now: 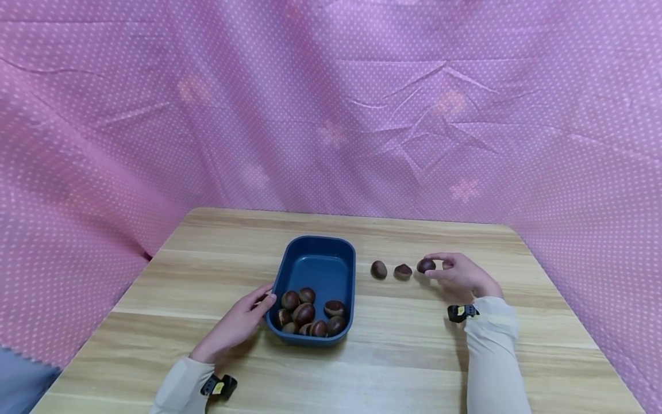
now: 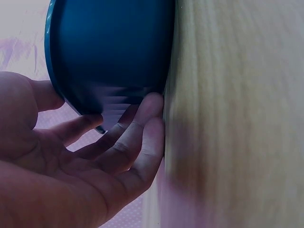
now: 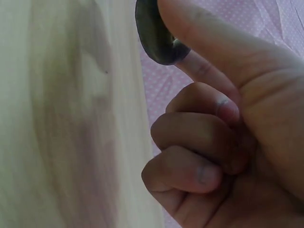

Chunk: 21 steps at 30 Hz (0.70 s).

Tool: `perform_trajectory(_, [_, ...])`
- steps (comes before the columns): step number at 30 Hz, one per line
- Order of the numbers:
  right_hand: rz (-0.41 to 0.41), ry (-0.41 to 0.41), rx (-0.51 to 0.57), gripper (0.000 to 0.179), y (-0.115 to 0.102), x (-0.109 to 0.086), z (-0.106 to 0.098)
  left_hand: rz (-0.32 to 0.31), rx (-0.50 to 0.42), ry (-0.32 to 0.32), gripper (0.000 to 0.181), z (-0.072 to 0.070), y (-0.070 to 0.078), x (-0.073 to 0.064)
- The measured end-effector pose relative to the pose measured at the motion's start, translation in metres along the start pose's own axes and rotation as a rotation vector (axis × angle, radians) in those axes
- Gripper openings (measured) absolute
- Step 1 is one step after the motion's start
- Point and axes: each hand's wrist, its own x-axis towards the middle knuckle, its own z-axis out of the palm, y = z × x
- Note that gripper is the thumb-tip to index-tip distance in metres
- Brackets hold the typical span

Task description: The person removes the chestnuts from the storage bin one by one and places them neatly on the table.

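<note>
A dark blue rectangular box (image 1: pixel 320 340) holds several brown chestnuts (image 1: pixel 303 314) at its near end. My left hand (image 1: pixel 239 322) grips the box's left side, thumb at the rim. In the left wrist view the fingers (image 2: pixel 152 107) of that hand are bent against the box's outer wall (image 2: pixel 114 47), close to the tabletop. To the right, my right hand (image 1: pixel 462 272) pinches a chestnut (image 1: pixel 425 265) between thumb and index finger. The right wrist view shows that chestnut (image 3: pixel 156 35) partly behind the thumb, with the other fingers (image 3: pixel 190 133) curled into the palm.
Between the box and my right hand, two chestnuts lie in a row on the wooden table (image 1: pixel 403 356): one rounded chestnut (image 1: pixel 378 269) and one with a pointed top, the middle chestnut (image 1: pixel 403 272). A pink dotted cloth (image 1: pixel 331 115) hangs behind the table and along its sides.
</note>
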Motion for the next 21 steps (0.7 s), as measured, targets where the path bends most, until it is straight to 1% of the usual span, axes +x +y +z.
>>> perform_trajectory(3, [0.017, -0.008, -0.017, 0.061, 0.004, 0.003, 0.002, 0.006, -0.007, -0.003, 0.051, 0.000, 0.000, 0.000])
perform_trajectory(6, [0.028, -0.011, -0.006, 0.062, 0.006, 0.004, 0.004, 0.013, -0.015, -0.005, 0.052, 0.000, -0.001, 0.000])
perform_trajectory(9, [0.043, -0.018, 0.045, 0.060, 0.008, 0.006, 0.006, 0.015, -0.013, -0.003, 0.052, 0.000, -0.001, 0.001])
perform_trajectory(13, [0.035, -0.037, 0.100, 0.059, 0.009, 0.006, 0.008, 0.008, -0.009, 0.000, 0.051, 0.000, 0.000, 0.001])
perform_trajectory(21, [0.037, -0.035, 0.093, 0.061, 0.012, 0.005, 0.010, 0.012, -0.009, -0.003, 0.051, 0.000, 0.001, 0.000])
